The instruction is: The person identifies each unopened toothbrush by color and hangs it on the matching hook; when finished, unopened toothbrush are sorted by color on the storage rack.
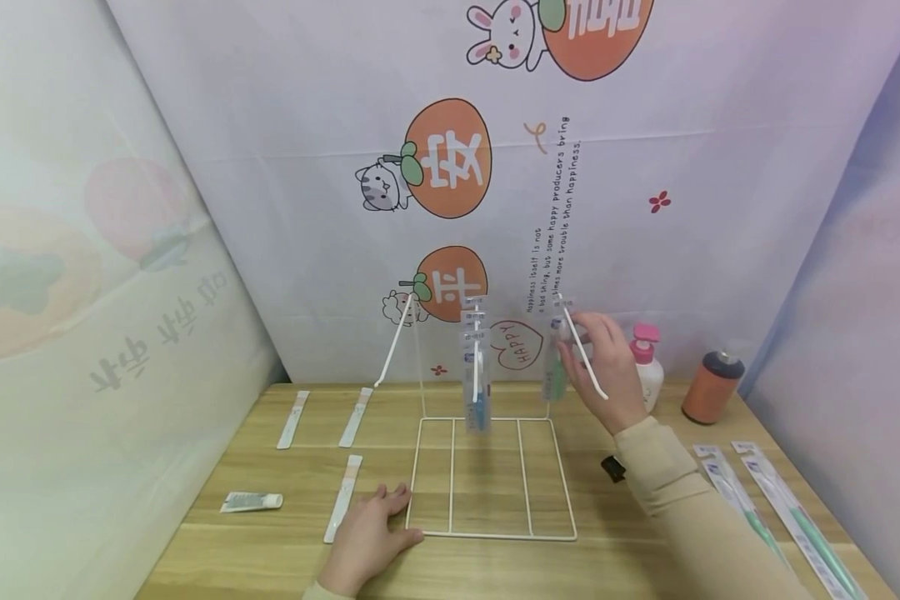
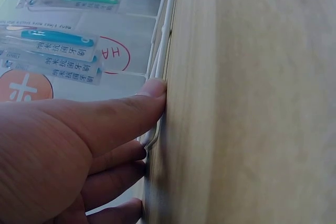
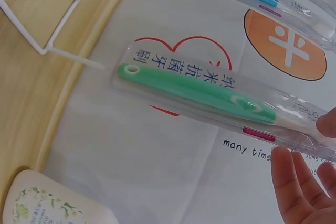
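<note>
Up at the right prong (image 1: 585,354) of a white wire display rack (image 1: 491,536), my right hand (image 1: 607,367) pinches the upper end of a packaged green toothbrush (image 3: 194,90). The pack hangs upright, with its thumb-side end partly hidden by the fingers. Several packaged blue toothbrushes (image 1: 477,392) hang one behind another on the middle prong. The left prong (image 1: 394,342) carries nothing. Down at the front left corner of the rack's base, my left hand (image 1: 371,533) rests on the table, its extended thumb (image 2: 131,108) touching the wire.
Three slim white packets (image 1: 292,419) and a small toothpaste tube (image 1: 251,502) lie at left. A pink-topped pump bottle (image 1: 648,375) and an orange can (image 1: 712,387) stand at back right. A small black object (image 1: 612,468) and packaged green toothbrushes (image 1: 795,508) lie nearer on the right.
</note>
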